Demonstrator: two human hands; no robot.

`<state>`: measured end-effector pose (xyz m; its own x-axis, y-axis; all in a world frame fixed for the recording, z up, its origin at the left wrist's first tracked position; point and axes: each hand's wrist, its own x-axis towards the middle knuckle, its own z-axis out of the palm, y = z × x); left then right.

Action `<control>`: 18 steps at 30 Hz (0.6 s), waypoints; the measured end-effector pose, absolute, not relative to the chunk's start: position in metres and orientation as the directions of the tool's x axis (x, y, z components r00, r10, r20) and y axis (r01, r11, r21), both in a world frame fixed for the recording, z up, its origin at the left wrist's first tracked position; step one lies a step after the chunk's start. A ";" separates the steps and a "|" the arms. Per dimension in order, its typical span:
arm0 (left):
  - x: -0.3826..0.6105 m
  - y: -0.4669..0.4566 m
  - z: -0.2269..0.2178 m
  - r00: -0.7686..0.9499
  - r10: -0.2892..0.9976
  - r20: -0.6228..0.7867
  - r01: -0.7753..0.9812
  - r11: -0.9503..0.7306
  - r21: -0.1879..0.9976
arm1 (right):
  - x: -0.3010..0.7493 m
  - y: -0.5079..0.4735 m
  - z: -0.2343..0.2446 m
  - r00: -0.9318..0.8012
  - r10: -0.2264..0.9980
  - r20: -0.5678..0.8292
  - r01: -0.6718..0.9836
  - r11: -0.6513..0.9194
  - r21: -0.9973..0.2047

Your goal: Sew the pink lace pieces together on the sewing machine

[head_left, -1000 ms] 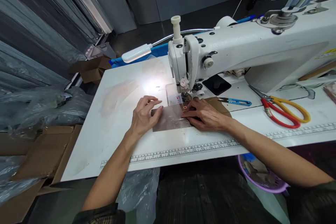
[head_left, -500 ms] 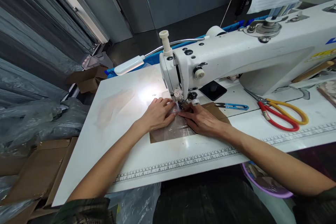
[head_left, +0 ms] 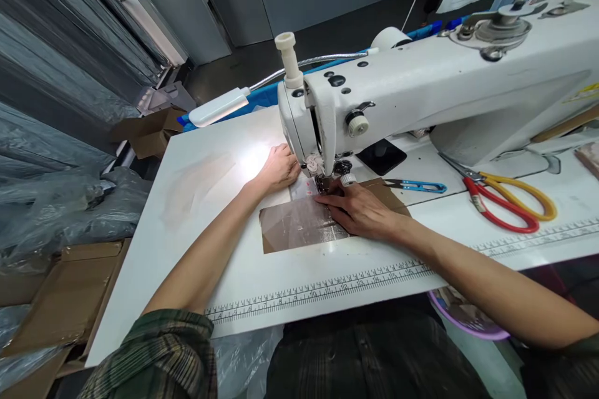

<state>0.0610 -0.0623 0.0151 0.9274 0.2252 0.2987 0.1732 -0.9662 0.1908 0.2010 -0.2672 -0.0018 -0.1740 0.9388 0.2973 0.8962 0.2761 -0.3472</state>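
A white sewing machine (head_left: 402,84) stands on the table, its presser foot (head_left: 322,183) low over a clear plastic sheet (head_left: 306,218). Under the plastic lies a brown sheet (head_left: 274,238). My right hand (head_left: 358,207) is just right of the foot, its thumb and forefinger pressed together at the plastic's edge. Beyond the needle area, left of the machine head, my left hand (head_left: 279,168) has its fingers curled at the far end of the plastic. The machine head and the hand itself hide what those fingers hold.
Blue thread snips (head_left: 416,186), red-and-yellow scissors (head_left: 505,199) and a black phone-like slab (head_left: 381,156) lie to the right. A lamp (head_left: 219,107) hangs over the table's far edge. A printed ruler (head_left: 327,290) runs along the front; cardboard boxes (head_left: 65,293) stand left.
My left hand has moved away from me, from the plastic in front of the foot to behind the needle area, and its fingers have curled. My right hand stays near the foot.
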 end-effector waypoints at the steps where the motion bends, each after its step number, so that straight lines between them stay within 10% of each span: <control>1: 0.056 -0.066 0.016 0.919 0.231 0.320 0.177 -0.966 0.187 | 0.201 -0.267 -0.001 -0.173 0.941 0.292 0.895 0.274 -0.352; 10: -0.029 -0.147 0.010 0.911 -0.063 0.407 -0.288 -0.805 0.518 | 0.202 -0.269 -0.003 -0.184 0.926 0.329 0.883 0.303 -0.358; 18: -0.040 -0.169 0.003 0.890 0.016 0.457 -0.282 -0.766 0.577 | 0.207 -0.272 0.002 -0.140 0.943 0.304 0.829 0.279 -0.485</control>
